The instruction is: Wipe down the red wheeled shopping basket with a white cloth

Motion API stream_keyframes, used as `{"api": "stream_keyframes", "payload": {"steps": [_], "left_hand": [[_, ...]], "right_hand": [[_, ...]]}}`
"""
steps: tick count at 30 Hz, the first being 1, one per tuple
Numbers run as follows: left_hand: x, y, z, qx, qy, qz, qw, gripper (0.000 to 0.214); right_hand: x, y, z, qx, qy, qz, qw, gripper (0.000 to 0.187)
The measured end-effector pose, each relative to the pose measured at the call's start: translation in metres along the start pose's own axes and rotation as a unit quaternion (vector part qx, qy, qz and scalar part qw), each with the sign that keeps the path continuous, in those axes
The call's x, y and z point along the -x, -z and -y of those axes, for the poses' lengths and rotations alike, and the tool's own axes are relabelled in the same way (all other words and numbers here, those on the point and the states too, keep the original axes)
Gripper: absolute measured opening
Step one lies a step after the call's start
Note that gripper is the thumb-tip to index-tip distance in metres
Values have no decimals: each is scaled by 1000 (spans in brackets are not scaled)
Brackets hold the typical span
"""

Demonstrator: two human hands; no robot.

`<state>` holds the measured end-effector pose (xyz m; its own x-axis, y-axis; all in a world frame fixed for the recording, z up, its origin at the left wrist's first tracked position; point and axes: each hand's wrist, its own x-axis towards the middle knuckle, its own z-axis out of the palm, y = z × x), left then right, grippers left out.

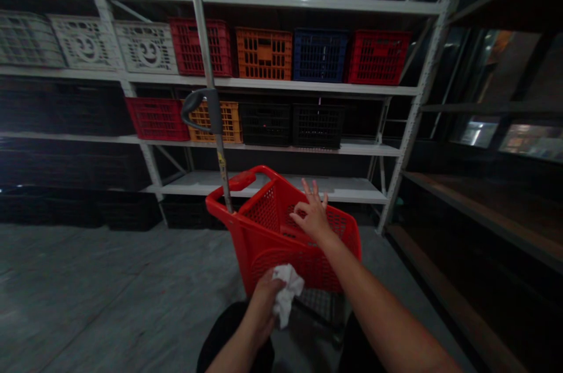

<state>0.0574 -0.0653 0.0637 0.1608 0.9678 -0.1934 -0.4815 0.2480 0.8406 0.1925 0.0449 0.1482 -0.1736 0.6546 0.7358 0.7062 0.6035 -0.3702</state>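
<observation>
As I watch the head feed, a white steel rack (272,83) of plastic crates (264,53) fills twelve o'clock above a grey concrete floor (88,285), with dark wooden shelving (475,209) at three.
Closer in, a red shopping trolley (303,264) stands at twelve o'clock, its tall grey pole (220,156) rising at eleven. At six, my left hand (263,308) is closed on a crumpled white tissue (287,294) just in front of the trolley. My right hand (313,214) is open, fingers spread, over the trolley's basket; I cannot tell whether it touches the mesh.
</observation>
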Motion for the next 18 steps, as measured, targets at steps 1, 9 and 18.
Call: {"api": "stream_keyframes", "payload": {"steps": [1,9,18], "left_hand": [[0,-2,-7,11,-13,-5,1000,24],[2,-5,-23,46,-50,18,998,27],[11,13,-11,30,58,94,993,15]], "right_hand": [[9,-2,1,-52,-23,13,998,15],[119,-31,27,-535,-291,79,790,25],[130,1,8,-569,-432,-93,694,25]]}}
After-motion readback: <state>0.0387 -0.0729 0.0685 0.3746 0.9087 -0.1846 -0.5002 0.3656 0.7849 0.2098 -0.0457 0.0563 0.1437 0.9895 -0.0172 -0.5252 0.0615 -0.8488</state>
